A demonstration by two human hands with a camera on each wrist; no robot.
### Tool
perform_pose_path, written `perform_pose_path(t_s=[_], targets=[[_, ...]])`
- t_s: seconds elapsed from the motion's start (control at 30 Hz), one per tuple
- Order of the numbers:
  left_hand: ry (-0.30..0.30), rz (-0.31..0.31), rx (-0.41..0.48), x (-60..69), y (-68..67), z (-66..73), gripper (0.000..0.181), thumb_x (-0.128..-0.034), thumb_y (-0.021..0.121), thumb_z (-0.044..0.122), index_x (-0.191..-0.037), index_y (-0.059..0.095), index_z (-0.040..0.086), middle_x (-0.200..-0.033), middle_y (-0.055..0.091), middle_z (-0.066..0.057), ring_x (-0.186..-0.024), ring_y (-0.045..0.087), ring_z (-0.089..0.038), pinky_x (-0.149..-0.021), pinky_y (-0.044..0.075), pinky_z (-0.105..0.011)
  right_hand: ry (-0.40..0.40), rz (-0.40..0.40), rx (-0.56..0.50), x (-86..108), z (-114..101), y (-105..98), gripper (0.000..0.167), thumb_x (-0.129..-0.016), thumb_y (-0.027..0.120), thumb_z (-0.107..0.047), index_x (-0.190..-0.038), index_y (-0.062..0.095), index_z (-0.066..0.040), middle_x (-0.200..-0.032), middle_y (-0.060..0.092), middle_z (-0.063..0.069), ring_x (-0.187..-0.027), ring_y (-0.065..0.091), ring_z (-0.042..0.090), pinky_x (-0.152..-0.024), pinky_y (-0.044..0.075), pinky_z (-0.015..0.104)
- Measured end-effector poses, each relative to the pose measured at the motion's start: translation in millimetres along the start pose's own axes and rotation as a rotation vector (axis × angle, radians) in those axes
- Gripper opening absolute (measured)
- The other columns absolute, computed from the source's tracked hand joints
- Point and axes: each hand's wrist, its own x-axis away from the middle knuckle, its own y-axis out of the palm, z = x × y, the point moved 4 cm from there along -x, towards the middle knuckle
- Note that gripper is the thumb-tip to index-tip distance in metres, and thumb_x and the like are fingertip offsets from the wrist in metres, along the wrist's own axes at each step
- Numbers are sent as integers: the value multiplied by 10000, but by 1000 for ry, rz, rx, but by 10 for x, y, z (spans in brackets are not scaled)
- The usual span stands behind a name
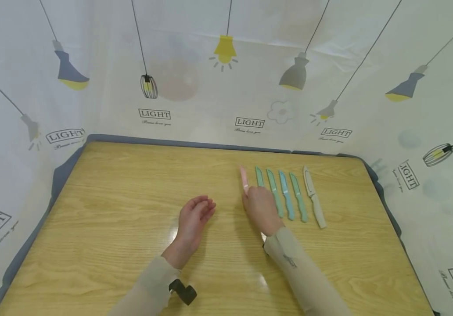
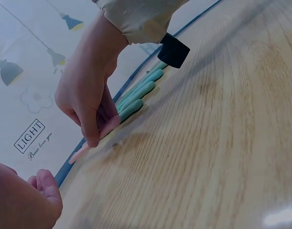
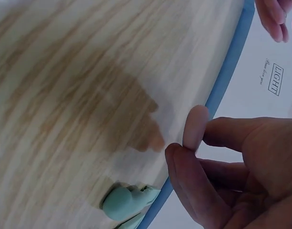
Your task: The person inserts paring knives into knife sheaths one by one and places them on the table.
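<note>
My right hand [image 1: 263,210] pinches a pink paring knife [image 1: 244,177] between thumb and fingers, at the left end of a row of knives. The right wrist view shows the butt of its pink handle [image 3: 195,126] in that grip. Just right of the hand lies a green knife [image 1: 259,173], its handle hidden by the hand. Further along are another green knife [image 1: 275,193], a blue knife [image 1: 286,195], a third green knife [image 1: 298,197] and a longer white knife [image 1: 315,199]. My left hand [image 1: 192,219] holds nothing, its fingers loosely bent, left of the pink knife.
A wood-grain table [image 1: 116,197] lies under both hands, with a grey-blue edge [image 1: 195,143] along the back. Behind it hangs a pale sheet [image 1: 203,123] printed with lamps. A black device [image 1: 183,292] sits at my left wrist.
</note>
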Motion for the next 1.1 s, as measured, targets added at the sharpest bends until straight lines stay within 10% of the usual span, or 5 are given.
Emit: perform_pose_path(t_s=[0.4,0.77,0.9,1.1], targets=[[-7,2,-8,12,-63,-26,281,-1057,471,1,-1317,473,-105,-1171,630,-142,-1035,663,-181,-986,565,-305,-21,-94,289,-24,-66,96,304,-998,665,-124,-716,666,-13,-589,571,61,-510,545,175,-443,515,331],[-9,6,-31,45,-113,18,262,-1056,485,19,-1302,500,-72,-1205,618,-147,-1059,653,-197,-992,558,-321,-39,-67,268,10,-80,92,331,-1013,665,-157,-704,658,-38,-550,508,27,-488,481,159,-423,455,315],[59,-112,-140,63,-107,117,353,-1064,497,59,-1386,459,-80,-1352,549,-195,-1196,598,-267,-1090,500,-450,22,-84,83,110,-18,-9,393,-1054,610,-205,-691,620,-55,-588,538,35,-503,465,163,-432,425,304],[227,-335,-488,86,-134,362,511,-1100,501,209,-1544,361,-1,-1607,350,-221,-1472,378,-386,-1201,343,-583,69,-101,-63,366,148,-296,323,-1056,607,-260,-1129,720,34,-1019,732,157,-809,696,271,-634,607,374]])
